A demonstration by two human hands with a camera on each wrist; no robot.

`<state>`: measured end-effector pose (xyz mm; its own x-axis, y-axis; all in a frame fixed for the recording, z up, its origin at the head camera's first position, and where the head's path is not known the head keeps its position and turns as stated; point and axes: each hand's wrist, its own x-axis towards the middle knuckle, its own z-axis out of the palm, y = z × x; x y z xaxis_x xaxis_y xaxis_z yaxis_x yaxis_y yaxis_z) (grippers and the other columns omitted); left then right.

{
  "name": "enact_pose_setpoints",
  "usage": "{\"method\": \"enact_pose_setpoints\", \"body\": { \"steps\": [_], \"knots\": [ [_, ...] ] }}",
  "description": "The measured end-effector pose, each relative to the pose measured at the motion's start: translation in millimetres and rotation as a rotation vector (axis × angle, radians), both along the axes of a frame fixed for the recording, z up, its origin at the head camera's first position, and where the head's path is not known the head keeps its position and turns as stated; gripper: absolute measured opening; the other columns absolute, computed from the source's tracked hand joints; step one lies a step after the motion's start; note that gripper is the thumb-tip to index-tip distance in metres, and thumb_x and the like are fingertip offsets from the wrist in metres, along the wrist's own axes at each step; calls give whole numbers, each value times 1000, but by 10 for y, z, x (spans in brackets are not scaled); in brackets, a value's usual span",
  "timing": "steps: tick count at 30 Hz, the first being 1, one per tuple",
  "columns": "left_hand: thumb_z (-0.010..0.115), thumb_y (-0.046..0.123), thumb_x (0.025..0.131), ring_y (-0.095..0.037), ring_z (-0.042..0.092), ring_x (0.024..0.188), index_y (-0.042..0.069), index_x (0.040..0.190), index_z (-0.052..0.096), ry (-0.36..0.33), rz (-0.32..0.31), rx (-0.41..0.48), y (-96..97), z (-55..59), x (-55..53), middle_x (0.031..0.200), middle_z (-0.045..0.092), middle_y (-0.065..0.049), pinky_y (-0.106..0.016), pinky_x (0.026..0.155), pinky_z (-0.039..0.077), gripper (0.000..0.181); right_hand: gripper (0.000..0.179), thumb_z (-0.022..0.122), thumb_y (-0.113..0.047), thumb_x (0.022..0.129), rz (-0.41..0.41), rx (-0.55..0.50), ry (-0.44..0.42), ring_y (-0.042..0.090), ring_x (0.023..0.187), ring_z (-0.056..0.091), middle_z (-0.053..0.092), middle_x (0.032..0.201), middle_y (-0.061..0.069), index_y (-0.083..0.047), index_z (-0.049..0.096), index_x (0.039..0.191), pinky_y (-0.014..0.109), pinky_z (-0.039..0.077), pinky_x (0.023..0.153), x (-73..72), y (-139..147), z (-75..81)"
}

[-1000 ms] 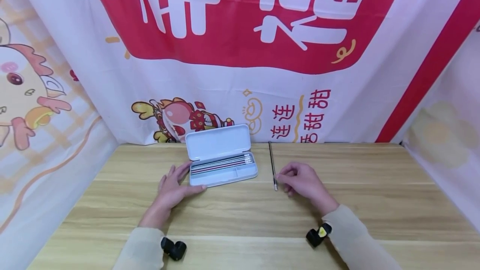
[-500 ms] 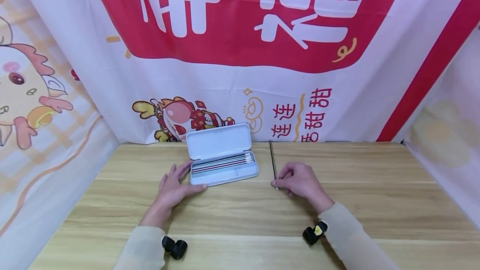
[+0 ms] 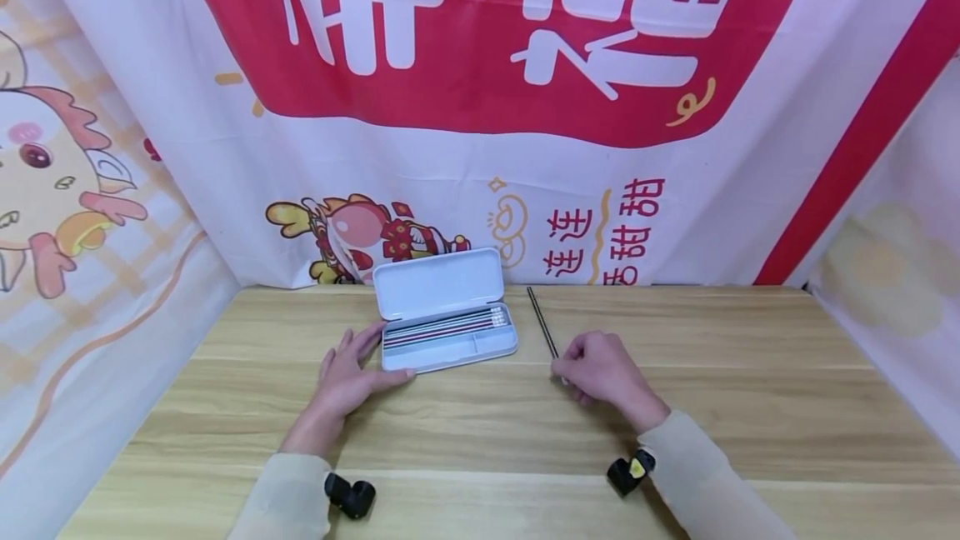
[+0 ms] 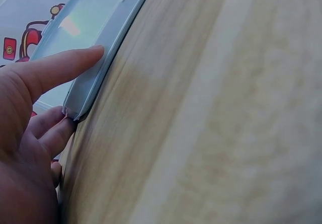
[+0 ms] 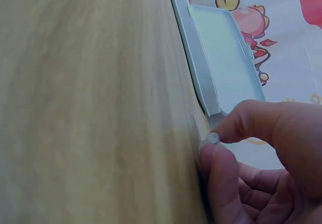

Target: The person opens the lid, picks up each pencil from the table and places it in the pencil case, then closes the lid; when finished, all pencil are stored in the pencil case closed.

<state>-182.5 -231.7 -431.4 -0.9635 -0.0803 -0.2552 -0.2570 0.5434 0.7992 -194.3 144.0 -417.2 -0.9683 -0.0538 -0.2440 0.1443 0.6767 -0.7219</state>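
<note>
A light-blue pencil case [image 3: 439,283] lies on the table with its lid up, and several pencils [image 3: 442,327] with white eraser ends lie side by side in its rear compartment. My left hand [image 3: 347,386] holds the case by its left end, thumb along the front wall and fingers around the end corner, as the left wrist view also shows. To the right of the case, my right hand [image 3: 606,369] pinches a dark pencil [image 3: 542,322] near its eraser end [image 5: 213,138] between thumb and index finger. The pencil's far end points toward the curtain.
The wooden table [image 3: 465,440] ends at a printed white and red curtain [image 3: 465,157] just behind the case. More printed cloth [image 3: 82,273] hangs at the left side. Black wrist cameras [image 3: 350,496] sit at both sleeves.
My right hand takes hold of the dark pencil's eraser end; the pencil's far end has swung left, leaving it more slanted. My left hand and the case stay in place.
</note>
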Motion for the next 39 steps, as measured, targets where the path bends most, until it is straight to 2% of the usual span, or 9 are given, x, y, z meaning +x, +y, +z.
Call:
{"method": "enact_pose_setpoints", "body": {
  "steps": [10,16,20,23,28,33,39],
  "knots": [
    [93,47,82,-41,-15,169,27,171,31,9,-5,-6,-3,9,-14,179,28,-5,-70,132,-16,110,13,72,-13,97,-75,-251,1,22,68,72,75,87,12,-2,75,103,33,66,62,4,103,-50],
    [93,47,82,-40,-16,169,27,171,32,9,-6,-6,-5,0,-9,179,28,-5,-70,132,-16,110,19,69,-18,100,-78,-329,9,21,74,71,75,91,14,-1,74,108,31,66,66,37,156,105],
    [92,47,82,-41,-15,169,27,171,32,11,-8,-10,-6,14,5,179,29,-6,-69,132,-16,109,24,68,-18,102,-67,-363,50,20,74,71,74,92,14,3,72,112,31,66,65,56,174,238],
    [92,47,82,-41,-15,169,26,171,31,12,-9,-13,-4,28,14,179,29,-6,-69,132,-16,109,26,67,-17,102,-67,-393,45,20,74,72,74,92,13,5,71,115,31,66,66,60,178,286],
    [92,46,83,-41,-15,169,26,171,31,10,-9,-17,4,35,25,179,29,-6,-69,132,-16,109,27,65,-14,106,-58,-447,34,21,80,76,77,99,17,8,69,122,33,69,74,40,178,284],
    [92,46,83,-40,-15,169,26,171,31,10,-8,-19,20,32,28,179,29,-6,-68,133,-16,108,30,66,-17,108,-54,-489,46,21,93,77,75,111,18,2,68,131,35,69,84,-6,157,269],
    [92,46,83,-40,-15,169,28,171,32,11,-7,-15,21,11,17,179,29,-5,-69,132,-16,108,26,67,-19,107,-26,-414,102,20,97,76,75,119,21,-5,72,128,38,68,88,-110,49,349]
  ]
}}
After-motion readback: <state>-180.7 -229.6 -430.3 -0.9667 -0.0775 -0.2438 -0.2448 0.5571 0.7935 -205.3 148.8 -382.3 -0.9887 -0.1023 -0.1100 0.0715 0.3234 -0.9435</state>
